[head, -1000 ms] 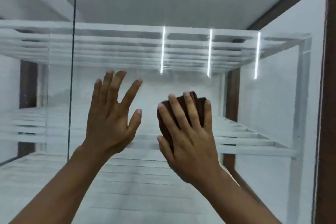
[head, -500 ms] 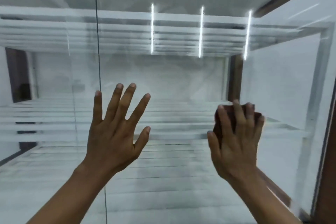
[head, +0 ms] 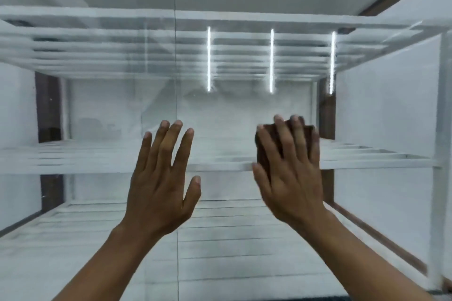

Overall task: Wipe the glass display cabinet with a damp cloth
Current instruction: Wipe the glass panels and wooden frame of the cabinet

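A glass display cabinet with white shelves fills the view, a thin vertical joint running down its front pane. The left hand lies flat on the glass by that joint, fingers straight and spread wide, probably bracing the pane. The right hand presses a brown cloth against the glass at mid-shelf height, fingers straight over it for even wiping pressure.

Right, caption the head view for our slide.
Right hand presses a brown cloth on the cabinet glass; left hand spread open alongside.

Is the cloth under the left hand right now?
No, the brown cloth sits under the right hand, while the left hand is bare with straight fingers.
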The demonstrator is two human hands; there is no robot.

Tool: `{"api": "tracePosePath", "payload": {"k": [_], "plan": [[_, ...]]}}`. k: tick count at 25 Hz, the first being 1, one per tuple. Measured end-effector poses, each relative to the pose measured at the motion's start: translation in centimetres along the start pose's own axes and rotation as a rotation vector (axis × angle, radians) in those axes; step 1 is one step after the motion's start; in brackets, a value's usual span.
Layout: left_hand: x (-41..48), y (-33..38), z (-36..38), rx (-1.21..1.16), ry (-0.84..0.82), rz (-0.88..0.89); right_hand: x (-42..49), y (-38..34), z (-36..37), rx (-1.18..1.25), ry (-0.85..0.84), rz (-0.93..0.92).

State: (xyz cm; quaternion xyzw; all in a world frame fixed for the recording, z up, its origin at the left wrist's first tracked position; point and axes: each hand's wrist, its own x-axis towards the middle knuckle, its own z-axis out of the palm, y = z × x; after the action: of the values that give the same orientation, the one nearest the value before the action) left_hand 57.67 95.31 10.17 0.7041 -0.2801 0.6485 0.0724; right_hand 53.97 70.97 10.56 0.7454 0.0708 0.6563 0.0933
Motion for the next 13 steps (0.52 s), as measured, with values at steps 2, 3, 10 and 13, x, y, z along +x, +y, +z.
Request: {"api": "tracePosePath", "payload": {"k": [2,3,10,13], "plan": [[-0.8,0.2,0.3,-0.002,0.049,-0.054,4.8,-0.8,0.2,0.036,0.063,0.228],[-0.9,0.2,0.4,-0.007,0.075,-0.086,6.3,-2.9,0.5,0.052,0.070,0.210],[-2.2,0.0,1.1,0.004,0.086,-0.093,-0.6,-5.9,2.1,0.019,0.052,-0.016],[-2.2,-0.1,1.3,0.003,0.105,-0.077,4.2,-7.7,1.6,0.001,0.028,0.125]]}}
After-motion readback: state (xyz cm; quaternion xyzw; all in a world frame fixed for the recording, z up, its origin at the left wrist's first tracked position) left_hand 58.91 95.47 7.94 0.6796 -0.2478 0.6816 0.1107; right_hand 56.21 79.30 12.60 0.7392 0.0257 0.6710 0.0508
